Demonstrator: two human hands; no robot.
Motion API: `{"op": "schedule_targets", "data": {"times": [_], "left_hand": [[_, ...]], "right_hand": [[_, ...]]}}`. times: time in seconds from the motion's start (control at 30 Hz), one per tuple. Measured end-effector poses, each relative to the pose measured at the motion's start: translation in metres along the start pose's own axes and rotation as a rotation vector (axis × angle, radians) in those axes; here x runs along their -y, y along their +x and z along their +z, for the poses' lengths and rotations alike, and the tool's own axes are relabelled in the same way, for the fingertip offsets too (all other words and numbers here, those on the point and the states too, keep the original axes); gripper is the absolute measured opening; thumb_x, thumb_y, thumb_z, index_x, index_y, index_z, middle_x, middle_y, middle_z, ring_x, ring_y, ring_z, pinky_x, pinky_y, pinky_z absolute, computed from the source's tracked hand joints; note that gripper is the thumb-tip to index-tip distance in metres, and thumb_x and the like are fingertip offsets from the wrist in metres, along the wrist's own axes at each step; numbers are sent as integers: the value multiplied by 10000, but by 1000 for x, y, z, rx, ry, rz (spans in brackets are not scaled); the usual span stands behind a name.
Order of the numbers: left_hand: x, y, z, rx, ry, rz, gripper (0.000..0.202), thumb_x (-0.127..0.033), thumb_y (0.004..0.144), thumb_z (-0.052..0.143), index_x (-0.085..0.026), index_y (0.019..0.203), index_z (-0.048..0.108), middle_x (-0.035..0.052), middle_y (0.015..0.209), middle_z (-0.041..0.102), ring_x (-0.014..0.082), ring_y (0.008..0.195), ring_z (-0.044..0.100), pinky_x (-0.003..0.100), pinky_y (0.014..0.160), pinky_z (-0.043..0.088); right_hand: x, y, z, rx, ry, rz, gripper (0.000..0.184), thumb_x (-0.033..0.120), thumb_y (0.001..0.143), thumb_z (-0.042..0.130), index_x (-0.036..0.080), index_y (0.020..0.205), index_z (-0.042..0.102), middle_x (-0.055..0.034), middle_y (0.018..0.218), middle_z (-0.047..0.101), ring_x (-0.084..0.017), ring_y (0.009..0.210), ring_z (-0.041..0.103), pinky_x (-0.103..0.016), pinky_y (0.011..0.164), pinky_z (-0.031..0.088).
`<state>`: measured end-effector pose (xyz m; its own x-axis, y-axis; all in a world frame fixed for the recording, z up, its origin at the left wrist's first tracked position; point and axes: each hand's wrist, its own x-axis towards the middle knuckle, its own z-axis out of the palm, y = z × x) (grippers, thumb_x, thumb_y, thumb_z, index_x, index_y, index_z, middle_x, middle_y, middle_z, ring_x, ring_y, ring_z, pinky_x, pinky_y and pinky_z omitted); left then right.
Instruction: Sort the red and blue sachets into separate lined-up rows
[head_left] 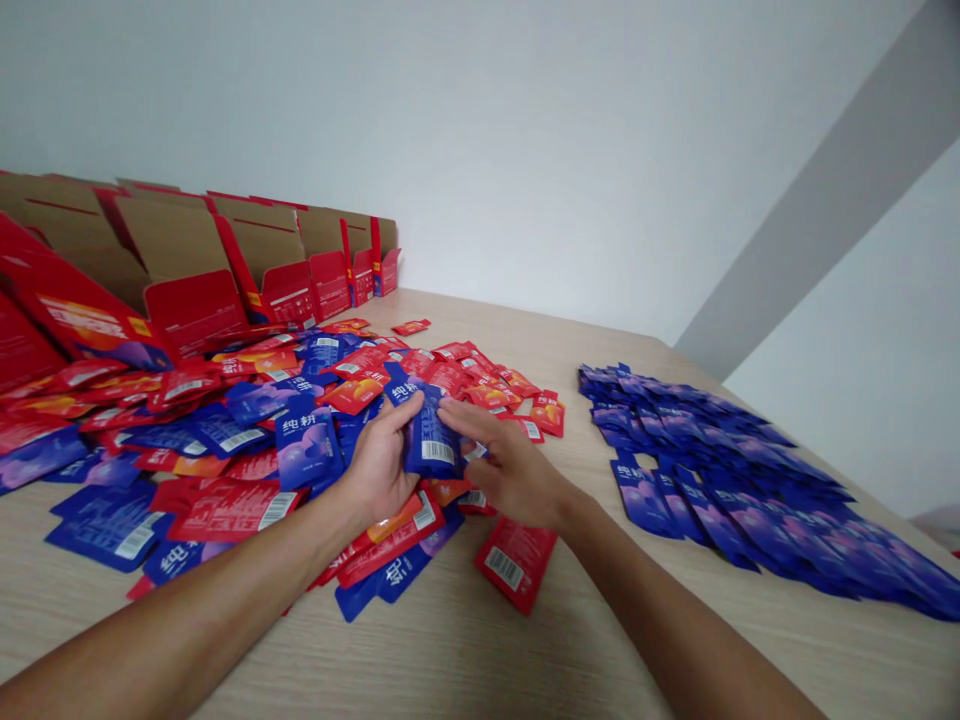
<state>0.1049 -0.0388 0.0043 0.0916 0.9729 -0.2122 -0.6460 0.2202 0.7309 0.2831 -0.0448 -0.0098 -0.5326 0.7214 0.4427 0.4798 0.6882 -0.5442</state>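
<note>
The left hand [379, 465] is closed on a few blue sachets [427, 430] held above the mixed pile [225, 430], while the right hand [510, 470], fingers spread, touches their edge. The slick, flat foil could let one slide out and drop among the red ones. Sorted blue rows [742, 490] lie apart on the wood-grain tabletop [480, 640].
</note>
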Motion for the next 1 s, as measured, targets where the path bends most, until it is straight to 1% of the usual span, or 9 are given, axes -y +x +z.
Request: {"op": "schedule_targets", "data": {"times": [0.13,0.2,0.3,0.4,0.5,0.63,0.8,0.9,1.0], "left_hand": [[4,-3,2,-77,122,177,330,-289,1016,719,-294,1328,615,-31,1048,750,142,872,763,254,840,652],[6,-5,2,-88,161,211,317,-319,1054,681,-325,1361,604,-32,1121,746,129,913,754,232,864,644],[6,-9,5,-63,158,222,245,-242,1093,588,-319,1322,630,-30,1100,755,111,865,752,231,872,654],[9,-19,13,-22,188,175,244,-150,1067,572,-268,1255,673,4,1071,785,132,821,777,246,797,680],[15,-29,21,-9,220,73,249,-142,1055,582,-270,1247,678,19,1025,807,159,723,789,276,682,692],[18,-34,26,-14,248,14,254,-212,1054,614,-308,1287,648,34,1001,823,217,661,802,349,591,692],[17,-34,29,-54,296,4,292,-197,1055,606,-326,1308,672,36,980,833,221,639,801,327,534,674],[19,-35,30,-68,300,17,321,-161,1051,600,-324,1313,689,32,1023,837,202,664,808,302,555,678],[23,-34,30,-51,325,23,313,-169,1046,610,-315,1308,701,34,993,836,210,673,811,318,564,686]], "right_hand": [[42,8,6,-14,-24,174,611,417,943,798,124,1451,627,-197,1439,711,-344,1314,688,-504,1108,548],[54,12,7,18,-99,220,642,378,944,805,106,1481,582,-189,1369,744,-336,1216,727,-455,1025,568],[59,10,5,59,-255,326,457,211,1017,637,105,1458,583,-182,1257,783,-306,1053,768,-393,887,559],[58,1,0,-41,-369,429,172,233,1048,582,162,1133,713,-139,1046,794,-282,940,741,-359,786,500],[52,-15,-15,-215,-273,457,271,290,1025,643,211,766,642,-83,872,740,-238,839,677,-336,745,443],[23,-47,-73,-357,-100,503,245,277,944,683,224,711,629,7,690,675,-160,653,593,-286,658,418],[-39,-100,-168,-557,-13,702,407,569,855,744,228,680,607,6,568,610,-147,485,497,-277,468,388],[-72,-127,-185,-577,18,802,429,551,732,894,224,676,622,26,509,574,-132,423,452,-264,399,343],[-97,-145,-175,-551,13,863,417,501,811,901,196,710,636,58,529,563,-97,422,449,-227,393,339]]}}
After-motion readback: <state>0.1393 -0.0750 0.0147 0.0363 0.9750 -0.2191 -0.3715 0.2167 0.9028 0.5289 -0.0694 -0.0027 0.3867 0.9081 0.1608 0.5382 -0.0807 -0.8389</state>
